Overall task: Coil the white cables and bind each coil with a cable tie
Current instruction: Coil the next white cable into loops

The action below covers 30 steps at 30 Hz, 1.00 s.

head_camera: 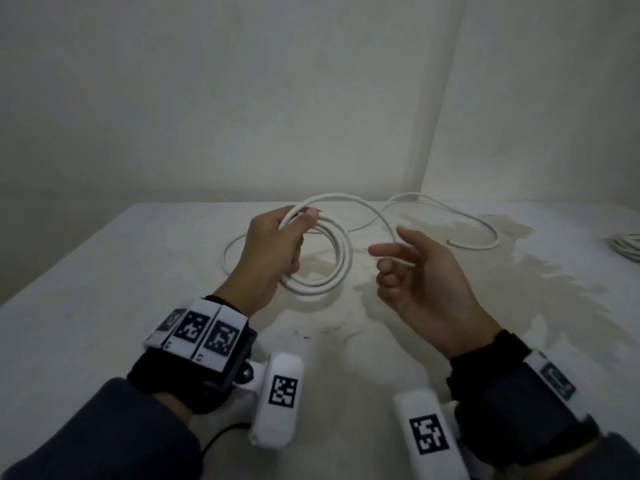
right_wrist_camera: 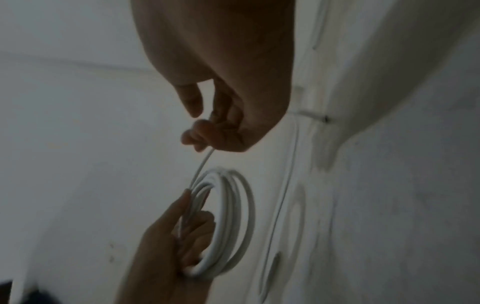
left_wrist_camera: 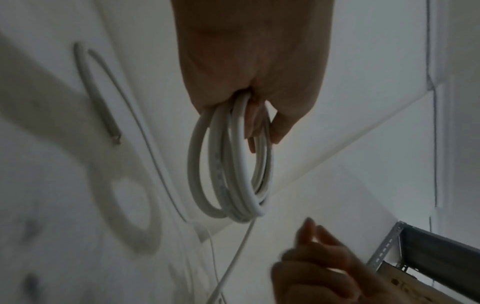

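My left hand (head_camera: pixel 273 244) grips a coil of white cable (head_camera: pixel 329 271) of several loops, held just above the white table (head_camera: pixel 104 306). In the left wrist view the coil (left_wrist_camera: pixel 241 214) hangs from the curled fingers of that hand (left_wrist_camera: pixel 254 61). A strand arcs from the coil's top over to my right hand (head_camera: pixel 415 282), whose curled fingers pinch it. The right wrist view shows this strand (right_wrist_camera: pixel 202 164) running from the right hand (right_wrist_camera: pixel 228 82) down to the coil (right_wrist_camera: pixel 233 205) in the left hand (right_wrist_camera: pixel 166 246). The loose tail (head_camera: pixel 485 230) lies curved on the table. No cable tie is visible.
Another white cable bundle (head_camera: pixel 628 245) lies at the table's far right edge. The table top is stained around the middle and right. Walls close the back and right sides. A metal shelf frame (left_wrist_camera: pixel 384 246) shows in the left wrist view.
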Available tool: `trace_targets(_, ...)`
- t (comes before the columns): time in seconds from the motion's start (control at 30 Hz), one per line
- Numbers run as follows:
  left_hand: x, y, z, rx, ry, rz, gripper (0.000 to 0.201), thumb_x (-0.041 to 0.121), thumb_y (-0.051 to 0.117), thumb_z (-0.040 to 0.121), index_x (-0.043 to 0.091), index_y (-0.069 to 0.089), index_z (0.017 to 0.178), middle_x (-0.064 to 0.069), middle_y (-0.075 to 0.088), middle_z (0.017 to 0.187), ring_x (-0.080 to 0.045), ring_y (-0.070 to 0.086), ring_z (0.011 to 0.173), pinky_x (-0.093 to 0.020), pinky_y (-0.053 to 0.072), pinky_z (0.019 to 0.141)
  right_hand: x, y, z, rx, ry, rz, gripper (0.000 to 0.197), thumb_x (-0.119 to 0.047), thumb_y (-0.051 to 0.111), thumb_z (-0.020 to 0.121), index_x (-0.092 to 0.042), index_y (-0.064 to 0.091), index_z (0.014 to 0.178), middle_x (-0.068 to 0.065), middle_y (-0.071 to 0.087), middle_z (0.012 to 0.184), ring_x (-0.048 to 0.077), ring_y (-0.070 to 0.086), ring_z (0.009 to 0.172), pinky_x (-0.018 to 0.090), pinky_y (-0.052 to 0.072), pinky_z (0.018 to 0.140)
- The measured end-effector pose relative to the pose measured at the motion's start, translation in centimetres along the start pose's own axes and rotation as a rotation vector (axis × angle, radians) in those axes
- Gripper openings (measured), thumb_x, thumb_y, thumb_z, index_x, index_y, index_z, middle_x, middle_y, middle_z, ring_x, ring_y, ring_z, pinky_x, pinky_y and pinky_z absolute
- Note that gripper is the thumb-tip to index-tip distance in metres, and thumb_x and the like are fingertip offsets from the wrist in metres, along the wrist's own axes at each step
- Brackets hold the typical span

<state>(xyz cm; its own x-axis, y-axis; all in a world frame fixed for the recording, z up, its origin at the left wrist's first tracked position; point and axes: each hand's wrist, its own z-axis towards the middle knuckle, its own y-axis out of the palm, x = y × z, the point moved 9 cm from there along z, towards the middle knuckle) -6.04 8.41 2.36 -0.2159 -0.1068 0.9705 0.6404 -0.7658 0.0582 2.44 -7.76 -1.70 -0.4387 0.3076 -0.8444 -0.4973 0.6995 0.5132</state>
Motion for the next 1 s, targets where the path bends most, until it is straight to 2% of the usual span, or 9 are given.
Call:
trace_targets(0.17,3.3,0.9,-0.5,-0.185,0.137,0.324,0.017,0.019,0.06,0.092,0.007,0.071,0.094,0.014,0.042,0.038,-0.002,0.034,0.034,-0.015,0.027,0.037,-7.1,-0.6,-2.3,0.132,-0.625,-0.431,0.011,-0.017,0.063,0.09,-0.023,0.07,0.095,-0.005,0.062,0.083,0.006,0.055,0.071,0.017,0.044,0.06)
trace_targets(0.27,4.8,2.5,-1.5,-0.304,0.216,0.432,0.018,0.017,0.058,0.093,0.005,0.071,0.094,0.017,0.047,0.039,0.002,0.041,0.035,-0.009,0.029,0.04,-7.5,-0.2,-2.1,0.128,-0.696,-0.72,0.03,-0.03,0.062,0.091,-0.043,0.06,0.118,-0.021,0.055,0.121,-0.007,0.05,0.11,0.014,0.041,0.089)
trace_targets(0.33,5.0,2.9,-1.8,-0.331,0.234,0.425,0.019,0.017,0.059,0.092,0.004,0.071,0.094,0.016,0.046,0.04,0.0,0.039,0.035,-0.011,0.029,0.04,-7.0,0.5,-1.6,0.043,-0.691,-0.776,0.029,-0.034,0.06,0.092,-0.045,0.059,0.118,-0.023,0.054,0.127,-0.01,0.047,0.118,0.013,0.036,0.097)
trace_targets(0.43,4.7,2.5,-1.5,-0.323,0.196,0.305,0.02,0.018,0.057,0.093,0.003,0.07,0.098,0.013,0.037,0.041,-0.005,0.028,0.037,-0.015,0.025,0.039,-7.3,0.8,-1.4,-0.008,-0.731,-0.655,0.017,-0.021,0.061,0.092,-0.032,0.07,0.101,-0.014,0.072,0.094,0.003,0.065,0.09,0.015,0.046,0.082)
trace_targets(0.57,4.7,1.5,-0.9,-0.264,0.182,0.1,0.018,0.017,0.055,0.094,0.005,0.069,0.093,0.008,0.029,0.048,-0.007,0.022,0.04,-0.016,0.022,0.038,-7.4,1.3,-1.3,0.015,-0.738,-0.623,0.013,-0.018,0.062,0.092,-0.021,0.074,0.095,-0.009,0.066,0.066,0.006,0.052,0.058,0.013,0.041,0.054)
trace_targets(0.67,4.6,0.7,-0.5,-0.174,0.172,-0.019,0.018,0.016,0.054,0.095,0.012,0.066,0.082,0.009,0.03,0.048,-0.005,0.022,0.039,-0.015,0.022,0.037,-6.1,2.2,-0.6,0.003,-0.63,-0.546,0.013,-0.019,0.062,0.092,-0.018,0.075,0.095,-0.009,0.065,0.067,0.005,0.048,0.059,0.017,0.04,0.049)
trace_targets(0.8,3.6,-0.6,-0.1,0.008,0.081,-0.211,0.027,0.018,0.052,0.097,0.015,0.054,0.07,0.011,0.027,0.044,-0.004,0.02,0.037,-0.016,0.021,0.034,-3.3,3.2,0.2,-0.056,-0.447,-0.389,0.014,-0.014,0.063,0.09,-0.019,0.076,0.089,-0.01,0.073,0.084,0.003,0.063,0.079,0.019,0.053,0.066)
trace_targets(0.87,3.4,-2.1,0.3,0.132,0.016,-0.418,0.029,0.02,0.051,0.098,0.017,0.046,0.07,0.011,0.025,0.042,-0.003,0.019,0.034,-0.015,0.02,0.032,-2.5,2.8,0.4,-0.034,-0.433,-0.478,0.014,-0.013,0.066,0.088,-0.021,0.077,0.086,-0.011,0.075,0.089,0.0,0.065,0.08,0.012,0.047,0.063)
trace_targets(1.0,4.5,-4.0,0.9,0.184,0.044,-0.48,0.027,0.022,0.05,0.098,0.017,0.046,0.072,0.009,0.025,0.045,-0.004,0.019,0.036,-0.015,0.021,0.033,-2.4,2.4,0.3,-0.047,-0.429,-0.483,0.012,-0.009,0.068,0.086,-0.016,0.077,0.084,-0.005,0.075,0.085,0.01,0.064,0.076,0.021,0.047,0.061)
